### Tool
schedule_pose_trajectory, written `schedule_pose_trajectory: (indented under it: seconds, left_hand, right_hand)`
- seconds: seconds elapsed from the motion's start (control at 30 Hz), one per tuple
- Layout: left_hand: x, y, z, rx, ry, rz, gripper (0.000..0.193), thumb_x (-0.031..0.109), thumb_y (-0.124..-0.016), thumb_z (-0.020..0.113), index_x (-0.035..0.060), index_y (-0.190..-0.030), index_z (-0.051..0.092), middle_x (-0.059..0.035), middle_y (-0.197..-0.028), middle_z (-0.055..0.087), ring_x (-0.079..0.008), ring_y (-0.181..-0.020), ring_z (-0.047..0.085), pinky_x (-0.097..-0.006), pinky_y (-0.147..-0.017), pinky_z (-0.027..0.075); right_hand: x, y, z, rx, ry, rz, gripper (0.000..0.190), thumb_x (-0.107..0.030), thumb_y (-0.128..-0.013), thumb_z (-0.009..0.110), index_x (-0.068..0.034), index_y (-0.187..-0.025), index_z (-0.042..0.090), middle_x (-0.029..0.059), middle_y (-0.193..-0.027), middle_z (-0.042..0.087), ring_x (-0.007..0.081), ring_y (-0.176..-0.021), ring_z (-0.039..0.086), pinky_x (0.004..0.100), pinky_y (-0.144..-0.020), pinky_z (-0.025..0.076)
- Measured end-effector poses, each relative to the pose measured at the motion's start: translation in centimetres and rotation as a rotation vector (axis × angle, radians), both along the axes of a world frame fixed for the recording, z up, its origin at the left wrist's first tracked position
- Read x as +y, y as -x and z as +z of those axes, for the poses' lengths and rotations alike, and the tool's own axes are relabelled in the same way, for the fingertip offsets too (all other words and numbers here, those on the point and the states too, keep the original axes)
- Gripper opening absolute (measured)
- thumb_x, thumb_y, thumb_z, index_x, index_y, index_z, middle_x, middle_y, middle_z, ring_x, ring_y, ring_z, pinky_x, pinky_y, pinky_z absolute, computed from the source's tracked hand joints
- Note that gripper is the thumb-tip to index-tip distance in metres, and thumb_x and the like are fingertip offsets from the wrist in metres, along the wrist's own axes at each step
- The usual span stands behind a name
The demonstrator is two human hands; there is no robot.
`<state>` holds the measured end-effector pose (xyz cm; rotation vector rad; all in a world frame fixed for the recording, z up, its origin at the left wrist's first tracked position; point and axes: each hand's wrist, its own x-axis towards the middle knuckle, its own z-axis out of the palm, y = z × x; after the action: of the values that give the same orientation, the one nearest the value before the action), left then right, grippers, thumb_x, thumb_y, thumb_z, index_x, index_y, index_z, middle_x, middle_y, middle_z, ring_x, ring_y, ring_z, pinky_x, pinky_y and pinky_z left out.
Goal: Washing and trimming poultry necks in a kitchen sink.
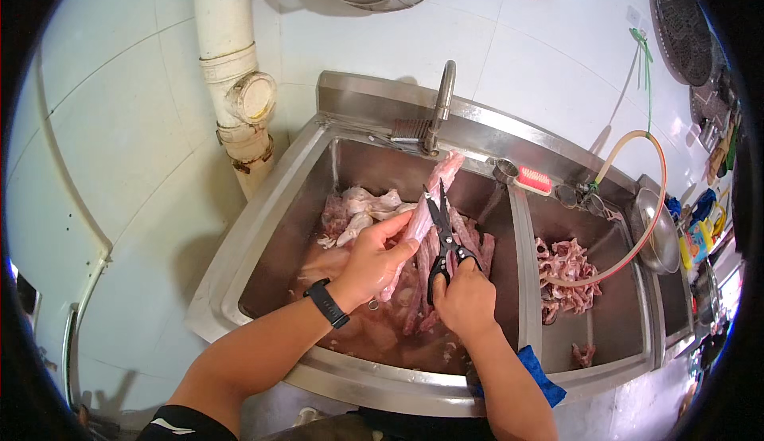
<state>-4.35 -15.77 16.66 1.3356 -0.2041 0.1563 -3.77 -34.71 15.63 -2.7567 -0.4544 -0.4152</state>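
My left hand [369,259] grips a long, pale pink piece of raw meat [446,170], which looks like a poultry neck, and holds it slanted over the left sink basin [498,244]. In my right hand [468,300] are black-handled kitchen scissors [442,226]. Their blades point up and are parted, overlapping the meat in view; whether they touch it I cannot tell. Under my hands, similar long meat pieces [486,253] lie in the basin. Pale, skin-covered poultry pieces [370,202] are heaped at its back left. Reddish water [382,339] covers other pieces.
A curved metal faucet [444,92] rises behind the left basin. Bony meat pieces [570,268] lie in the right basin, under a looping hose [662,172]. A pink brush [533,179] rests on the back ledge. A blue cloth [540,376] hangs over the front rim.
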Motion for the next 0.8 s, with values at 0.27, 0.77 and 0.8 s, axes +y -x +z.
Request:
schedule_pose_trajectory:
  seconds: [0.27, 0.77, 0.8]
  left_hand:
    - [0.2, 0.1, 0.3, 0.137, 0.103, -0.109, 0.05, 0.005, -0.095, 0.059, -0.0014, -0.143, 0.046, 0.0024, -0.103, 0.062, -0.0017, -0.078, 0.051, -0.0156, -0.061, 0.044]
    - [1.5, -0.9, -0.8, 0.194, 0.187, -0.111, 0.055, 0.004, -0.09, 0.06, 0.0013, -0.143, 0.047, -0.0075, -0.112, 0.065, -0.0101, -0.089, 0.06, -0.0245, -0.078, 0.05]
    - [1.4, -1.3, -0.9, 0.18, 0.293, -0.118, 0.055, 0.005, -0.089, 0.061, 0.002, -0.142, 0.046, -0.0072, -0.11, 0.065, -0.0111, -0.089, 0.061, -0.0251, -0.077, 0.051]
  right_hand:
    - [-0.4, -0.8, -0.1, 0.056, -0.091, -0.066, 0.028, -0.024, -0.087, 0.061, 0.003, -0.087, 0.055, 0.0272, -0.073, 0.065, 0.0442, -0.071, 0.067, 0.0519, -0.069, 0.054]
    - [-2.3, -2.6, -0.8, 0.147, -0.172, -0.245, 0.039, -0.033, -0.085, 0.062, 0.005, -0.092, 0.063, 0.0282, -0.084, 0.068, 0.046, -0.083, 0.067, 0.0523, -0.079, 0.053]
    - [-2.2, -2.5, -0.9, 0.166, -0.194, -0.256, 0.041, -0.036, -0.085, 0.062, 0.005, -0.094, 0.062, 0.0286, -0.086, 0.068, 0.0458, -0.085, 0.067, 0.052, -0.08, 0.052]
